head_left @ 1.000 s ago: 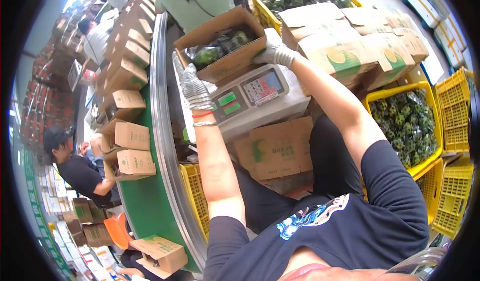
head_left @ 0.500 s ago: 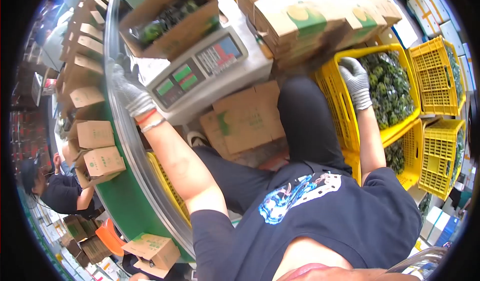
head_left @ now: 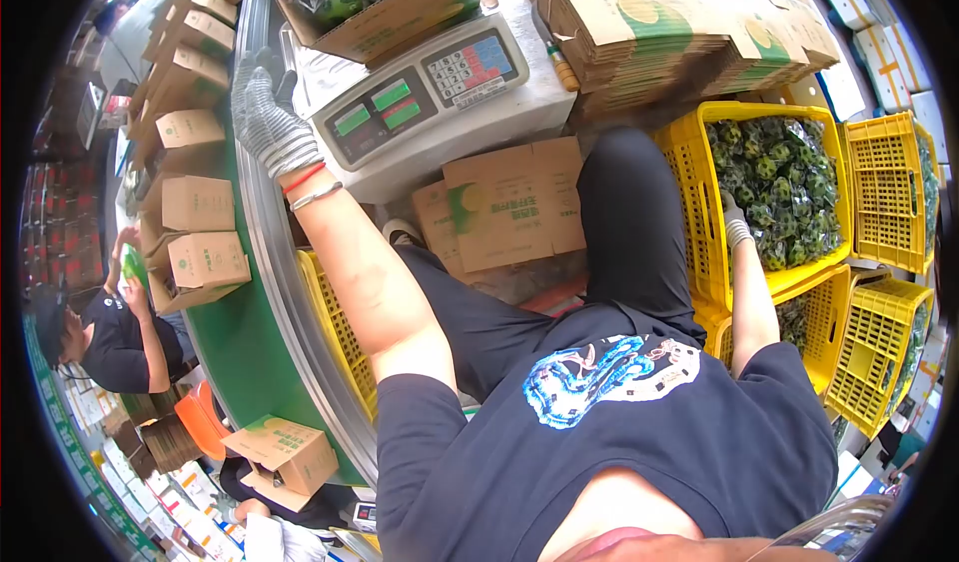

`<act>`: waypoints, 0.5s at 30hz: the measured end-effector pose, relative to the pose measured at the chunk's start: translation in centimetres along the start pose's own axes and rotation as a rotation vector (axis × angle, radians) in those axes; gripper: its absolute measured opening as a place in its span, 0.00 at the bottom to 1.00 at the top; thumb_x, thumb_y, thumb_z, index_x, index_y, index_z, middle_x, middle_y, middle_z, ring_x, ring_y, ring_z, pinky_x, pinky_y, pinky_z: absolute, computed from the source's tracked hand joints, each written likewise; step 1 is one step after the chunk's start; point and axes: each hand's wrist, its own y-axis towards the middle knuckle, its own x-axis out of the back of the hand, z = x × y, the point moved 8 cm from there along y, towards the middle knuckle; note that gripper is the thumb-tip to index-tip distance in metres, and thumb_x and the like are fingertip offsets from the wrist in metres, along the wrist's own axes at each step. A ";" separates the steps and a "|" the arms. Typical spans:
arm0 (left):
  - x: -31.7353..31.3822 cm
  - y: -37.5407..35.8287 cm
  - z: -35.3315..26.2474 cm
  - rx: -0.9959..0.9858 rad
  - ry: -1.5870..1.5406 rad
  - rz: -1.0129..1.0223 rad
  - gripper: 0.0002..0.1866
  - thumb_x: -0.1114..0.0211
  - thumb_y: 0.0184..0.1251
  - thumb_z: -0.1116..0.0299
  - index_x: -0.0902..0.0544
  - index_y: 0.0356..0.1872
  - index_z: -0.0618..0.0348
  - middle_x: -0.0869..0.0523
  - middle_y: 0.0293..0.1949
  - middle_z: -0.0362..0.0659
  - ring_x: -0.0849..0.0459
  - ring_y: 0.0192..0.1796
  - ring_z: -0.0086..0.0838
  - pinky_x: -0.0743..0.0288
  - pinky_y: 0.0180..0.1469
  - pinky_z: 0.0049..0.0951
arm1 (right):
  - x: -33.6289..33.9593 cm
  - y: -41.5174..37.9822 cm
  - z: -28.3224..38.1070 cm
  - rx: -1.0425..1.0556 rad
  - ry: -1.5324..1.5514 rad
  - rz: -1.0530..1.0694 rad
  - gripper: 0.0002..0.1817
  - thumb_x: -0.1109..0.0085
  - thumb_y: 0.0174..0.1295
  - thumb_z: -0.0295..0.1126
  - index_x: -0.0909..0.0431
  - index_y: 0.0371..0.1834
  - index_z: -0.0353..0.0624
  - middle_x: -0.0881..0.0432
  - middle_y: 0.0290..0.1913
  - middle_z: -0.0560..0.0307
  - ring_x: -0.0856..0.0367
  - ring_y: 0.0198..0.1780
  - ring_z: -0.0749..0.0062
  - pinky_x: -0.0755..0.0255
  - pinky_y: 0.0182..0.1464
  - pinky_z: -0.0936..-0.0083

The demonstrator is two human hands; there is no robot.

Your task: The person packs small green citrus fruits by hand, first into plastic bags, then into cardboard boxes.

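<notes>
My left hand (head_left: 272, 120), in a grey striped glove, is stretched out with its fingers apart. It rests by the metal edge of the green conveyor (head_left: 262, 357), left of the weighing scale (head_left: 395, 107). On the scale sits an open cardboard box (head_left: 385, 24) with dark green produce in clear plastic inside. My right hand (head_left: 737, 224), also gloved, reaches into the near left side of a yellow crate (head_left: 689, 197). The crate is full of clear-bagged, dark green produce (head_left: 784, 182). Its fingers are mostly hidden, so I cannot see whether they grip a bag.
Stacked flat cartons (head_left: 649, 37) stand behind the scale's table. More yellow crates (head_left: 887, 192) are at the right. Open boxes (head_left: 205, 262) line the conveyor's far side, where a co-worker (head_left: 115, 327) holds a green item. A flattened carton (head_left: 514, 202) lies below the table.
My right hand has gone from above the produce at the crate's left down among the bags. My left hand stays beside the scale. The co-worker's hands have risen, showing a green item.
</notes>
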 end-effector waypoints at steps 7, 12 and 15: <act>-0.2 0.0 0.0 0.009 0.057 -0.012 0.18 0.47 0.65 0.70 0.25 0.54 0.68 0.20 0.50 0.52 0.21 0.52 0.38 0.26 0.52 0.35 | -0.5 0.7 -0.7 0.056 -0.017 -0.063 0.31 0.39 0.56 0.36 0.36 0.65 0.62 0.24 0.55 0.39 0.27 0.58 0.48 0.32 0.58 0.59; -3.1 1.1 -0.9 -0.598 1.075 0.362 0.17 0.47 0.67 0.67 0.22 0.50 0.68 0.18 0.48 0.55 0.21 0.49 0.39 0.30 0.55 0.31 | -2.0 2.5 -0.3 0.167 0.004 -0.005 0.31 0.40 0.52 0.41 0.31 0.61 0.46 0.23 0.54 0.40 0.25 0.57 0.48 0.30 0.55 0.63; -7.9 0.1 1.7 -0.369 0.903 0.500 0.18 0.47 0.67 0.66 0.22 0.51 0.68 0.18 0.48 0.55 0.21 0.49 0.39 0.30 0.54 0.31 | 0.7 -2.0 2.8 0.156 -0.068 0.078 0.31 0.40 0.51 0.43 0.31 0.59 0.44 0.23 0.54 0.39 0.25 0.56 0.48 0.30 0.54 0.63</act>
